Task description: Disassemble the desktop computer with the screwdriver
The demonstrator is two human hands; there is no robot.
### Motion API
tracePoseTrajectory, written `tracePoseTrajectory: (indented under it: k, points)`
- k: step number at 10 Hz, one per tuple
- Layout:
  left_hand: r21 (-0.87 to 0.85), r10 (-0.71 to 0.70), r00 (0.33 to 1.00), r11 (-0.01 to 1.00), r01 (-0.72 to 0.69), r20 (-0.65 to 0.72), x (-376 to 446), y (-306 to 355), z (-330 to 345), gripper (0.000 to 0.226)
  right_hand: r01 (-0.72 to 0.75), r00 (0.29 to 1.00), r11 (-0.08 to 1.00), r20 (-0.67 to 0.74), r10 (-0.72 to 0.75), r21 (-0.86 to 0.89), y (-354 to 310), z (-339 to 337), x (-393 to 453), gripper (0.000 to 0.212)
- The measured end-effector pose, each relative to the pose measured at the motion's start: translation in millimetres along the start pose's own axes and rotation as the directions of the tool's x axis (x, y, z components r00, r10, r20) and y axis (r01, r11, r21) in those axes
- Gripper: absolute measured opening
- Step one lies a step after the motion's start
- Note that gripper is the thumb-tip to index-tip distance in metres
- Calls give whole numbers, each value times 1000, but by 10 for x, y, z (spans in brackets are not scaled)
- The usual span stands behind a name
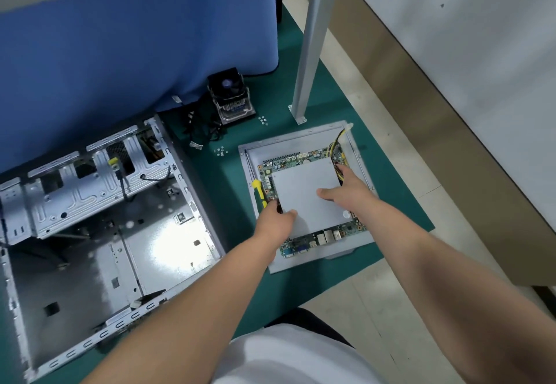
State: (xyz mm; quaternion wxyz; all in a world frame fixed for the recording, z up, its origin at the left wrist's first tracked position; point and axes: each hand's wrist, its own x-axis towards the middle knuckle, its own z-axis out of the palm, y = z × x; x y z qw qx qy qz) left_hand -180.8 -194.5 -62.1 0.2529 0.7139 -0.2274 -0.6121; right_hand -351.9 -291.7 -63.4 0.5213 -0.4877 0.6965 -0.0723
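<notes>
Item: gutted computer case [99, 233], at 9 o'clock, lying open on the green mat [228, 185].
Item: grey power supply box [310, 197], centre, laid on the motherboard [313, 243] inside a case side panel [301, 140], seemingly a parts stack.
Left hand [275, 222] and right hand [350, 191] grasp its opposite edges, apparently to steady or place it.
Item: yellow-handled screwdriver [259, 192], touching left fingers; whether it is gripped is unclear.
Items: 2 clusters of loose screws [263, 120], 12 o'clock.

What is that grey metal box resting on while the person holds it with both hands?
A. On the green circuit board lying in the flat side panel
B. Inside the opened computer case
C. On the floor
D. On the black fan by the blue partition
A: the grey metal box, held by the left hand and right hand, sits over the green circuit board in the flat side panel.
</notes>
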Motion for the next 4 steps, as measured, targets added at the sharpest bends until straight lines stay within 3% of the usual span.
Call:
tracePoseTrajectory:
  k: [1, 2, 3, 4]
  points:
    - [-15, 42, 997, 999, -41, 67, -180, -29, -103, 30, -14, 999, 998, -38, 12, -53, -44, 13, -21, 97]
    - [55, 123, 972, 989, -136, 199, -554, -130, -400, 35, -8, 998, 975, -57, -5, -221, -54, 77, -97, 93]
    - [87, 130, 943, 983, -164, 307, -808, -337, -736, 30, -20, 998, 882, -68, -14, -470, -64, 134, -186, 88]
    - [198, 159, 916, 949, -245, 368, -1327, -763, -1458, 28, 48, 989, 622, -49, -137, -781, -223, 208, -410, 90]
